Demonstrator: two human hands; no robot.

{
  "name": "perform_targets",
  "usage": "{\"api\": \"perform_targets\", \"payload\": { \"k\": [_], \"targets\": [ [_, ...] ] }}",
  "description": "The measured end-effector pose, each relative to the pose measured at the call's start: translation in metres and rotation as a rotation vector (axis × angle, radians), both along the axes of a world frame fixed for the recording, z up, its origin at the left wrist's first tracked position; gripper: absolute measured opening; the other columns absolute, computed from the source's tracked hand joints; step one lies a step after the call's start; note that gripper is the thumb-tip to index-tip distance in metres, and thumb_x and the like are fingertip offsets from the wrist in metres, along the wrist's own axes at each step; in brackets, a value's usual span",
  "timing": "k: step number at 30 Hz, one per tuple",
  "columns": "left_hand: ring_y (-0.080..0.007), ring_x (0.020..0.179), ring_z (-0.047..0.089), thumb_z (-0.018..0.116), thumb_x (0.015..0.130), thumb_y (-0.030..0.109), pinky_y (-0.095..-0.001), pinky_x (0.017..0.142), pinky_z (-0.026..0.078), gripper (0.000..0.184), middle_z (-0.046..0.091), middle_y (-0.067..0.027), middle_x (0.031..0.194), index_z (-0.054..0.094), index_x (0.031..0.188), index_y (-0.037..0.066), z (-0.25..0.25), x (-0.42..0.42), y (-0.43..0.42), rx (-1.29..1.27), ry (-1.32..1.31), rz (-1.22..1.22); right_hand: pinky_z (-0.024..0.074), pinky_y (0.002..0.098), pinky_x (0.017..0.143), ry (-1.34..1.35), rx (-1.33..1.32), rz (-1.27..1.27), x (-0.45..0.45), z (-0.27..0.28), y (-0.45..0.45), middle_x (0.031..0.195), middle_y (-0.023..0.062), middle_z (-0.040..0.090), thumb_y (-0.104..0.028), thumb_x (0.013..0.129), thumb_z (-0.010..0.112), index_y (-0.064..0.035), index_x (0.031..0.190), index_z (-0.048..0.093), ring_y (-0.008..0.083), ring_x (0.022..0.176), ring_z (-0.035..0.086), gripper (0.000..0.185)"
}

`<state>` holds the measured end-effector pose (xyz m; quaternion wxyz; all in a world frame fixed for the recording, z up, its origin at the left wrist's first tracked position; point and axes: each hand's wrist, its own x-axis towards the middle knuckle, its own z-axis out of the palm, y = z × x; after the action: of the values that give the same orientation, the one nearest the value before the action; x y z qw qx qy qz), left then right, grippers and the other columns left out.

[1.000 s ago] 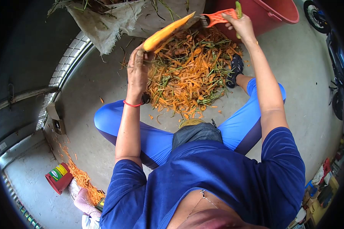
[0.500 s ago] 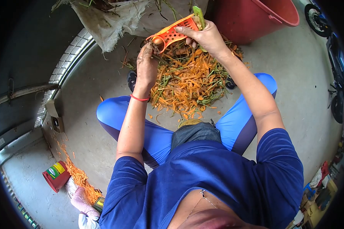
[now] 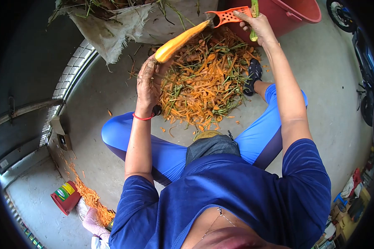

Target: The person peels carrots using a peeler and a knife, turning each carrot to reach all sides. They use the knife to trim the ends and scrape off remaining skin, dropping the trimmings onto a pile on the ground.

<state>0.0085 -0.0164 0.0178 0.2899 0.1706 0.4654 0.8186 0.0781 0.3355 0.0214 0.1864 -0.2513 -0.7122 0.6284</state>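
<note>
My left hand (image 3: pixel 146 85), dirt on its fingers and a red band at the wrist, is closed at the thick end of a partly peeled carrot (image 3: pixel 180 42). The carrot slants up and right, its thin tip by the ring-shaped end of an orange perforated peeler (image 3: pixel 232 16). My right hand (image 3: pixel 259 27) grips that peeler at its other end, along with a green stick-like piece (image 3: pixel 254 12) crossing it, perhaps its handle. Below both hands lies a heap of orange peelings and green stalks (image 3: pixel 207 83) on the floor, between my feet.
A pale frayed sack (image 3: pixel 112 31) with stalks on top stands ahead to the left. A large red tub (image 3: pixel 301 12) stands at the upper right, with a motorbike (image 3: pixel 363 70) farther right. At lower left are a small red bucket (image 3: pixel 66 199) and orange shreds (image 3: pixel 89 193).
The peeler has moved up and right with my right hand, away from my left hand. The carrot's length now shows outside it. My left hand has dropped slightly to the left.
</note>
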Motion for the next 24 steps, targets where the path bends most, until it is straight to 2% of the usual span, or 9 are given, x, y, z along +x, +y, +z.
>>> {"api": "perform_targets", "payload": {
  "k": [3,4,7,8,11,14,19,21,24],
  "targets": [
    [-0.0300,0.118,0.051,0.042,0.098,0.023,-0.0414,0.106,0.039,0.033,0.053,-0.0185,0.120,0.050,0.111,-0.006,-0.007,-0.008,-0.004,0.071,-0.033,0.131,0.0430,0.0200,0.050,0.108,0.069,-0.159,-0.007,-0.016,0.016,0.068,-0.0010,0.059,-0.028,0.076,0.078,-0.0050,0.083,0.064,0.0051,0.057,0.054,0.028],
    [-0.0309,0.116,0.052,0.041,0.099,0.022,-0.0437,0.106,0.039,0.026,0.055,-0.0167,0.108,0.049,0.092,-0.003,0.020,-0.003,0.004,0.001,-0.053,0.139,0.0407,0.0196,0.049,0.214,-0.038,-0.183,-0.010,-0.013,0.012,0.066,-0.0020,0.059,-0.027,0.078,0.076,-0.0071,0.080,0.065,0.0044,0.054,0.052,0.023],
    [-0.0318,0.115,0.052,0.039,0.099,0.019,-0.0450,0.106,0.038,0.026,0.055,-0.0156,0.101,0.049,0.092,-0.003,0.005,-0.011,0.004,0.147,-0.138,0.116,0.0319,0.0169,0.037,0.050,-0.059,-0.194,-0.005,0.059,-0.055,0.065,-0.0020,0.059,-0.020,0.083,0.071,-0.0035,0.102,0.065,0.0033,0.047,0.049,0.025],
    [-0.0281,0.113,0.053,0.039,0.099,0.017,-0.0432,0.106,0.038,0.028,0.055,-0.0149,0.103,0.051,0.107,-0.007,0.000,-0.013,0.006,0.176,-0.192,0.133,0.0349,0.0180,0.038,0.210,0.129,-0.143,-0.010,0.052,-0.065,0.062,-0.0006,0.059,-0.018,0.082,0.073,-0.0027,0.097,0.064,0.0040,0.045,0.049,0.023],
    [-0.0229,0.109,0.054,0.039,0.098,0.015,-0.0411,0.106,0.039,0.032,0.056,-0.0136,0.105,0.048,0.118,-0.008,-0.004,-0.012,0.013,-0.010,-0.137,0.298,0.0493,0.0213,0.059,0.538,0.730,-0.077,-0.022,0.035,-0.071,0.072,0.0034,0.066,-0.016,0.084,0.070,-0.0020,0.102,0.063,0.0084,0.060,0.060,0.023],
    [-0.0145,0.089,0.052,0.039,0.097,0.013,-0.0392,0.105,0.041,0.029,0.052,-0.0072,0.092,0.048,0.117,-0.007,-0.008,-0.012,0.013,0.064,-0.152,0.277,0.0371,0.0192,0.045,0.346,0.379,-0.090,-0.012,0.035,-0.071,0.062,-0.0038,0.057,-0.026,0.080,0.075,-0.0098,0.079,0.066,0.0030,0.050,0.049,0.019],
    [-0.0139,0.074,0.051,0.043,0.096,0.011,-0.0385,0.103,0.043,0.018,0.045,-0.0033,0.075,0.050,0.096,-0.006,-0.012,-0.012,0.012,0.248,-0.359,0.197,0.0333,0.0182,0.042,0.137,-0.147,0.143,-0.007,0.029,-0.099,0.059,-0.0066,0.053,-0.026,0.080,0.074,-0.0114,0.083,0.067,0.0003,0.048,0.045,0.017],
    [-0.0125,0.071,0.048,0.043,0.096,0.012,-0.0378,0.100,0.045,0.016,0.042,-0.0017,0.073,0.049,0.092,-0.003,-0.011,-0.009,0.021,0.222,-0.366,0.210,0.0343,0.0177,0.044,0.113,0.057,0.210,-0.014,0.019,-0.112,0.059,-0.0070,0.053,-0.026,0.080,0.075,-0.0116,0.083,0.066,0.0002,0.049,0.046,0.016],
    [-0.0101,0.075,0.049,0.045,0.096,0.013,-0.0306,0.085,0.047,0.013,0.045,0.0008,0.075,0.049,0.088,0.004,-0.008,-0.002,0.025,0.075,-0.324,0.213,0.0360,0.0187,0.046,0.089,0.067,0.245,-0.017,0.014,-0.127,0.059,-0.0066,0.053,-0.027,0.080,0.075,-0.0110,0.079,0.064,0.0009,0.051,0.046,0.019]
  ]
}}
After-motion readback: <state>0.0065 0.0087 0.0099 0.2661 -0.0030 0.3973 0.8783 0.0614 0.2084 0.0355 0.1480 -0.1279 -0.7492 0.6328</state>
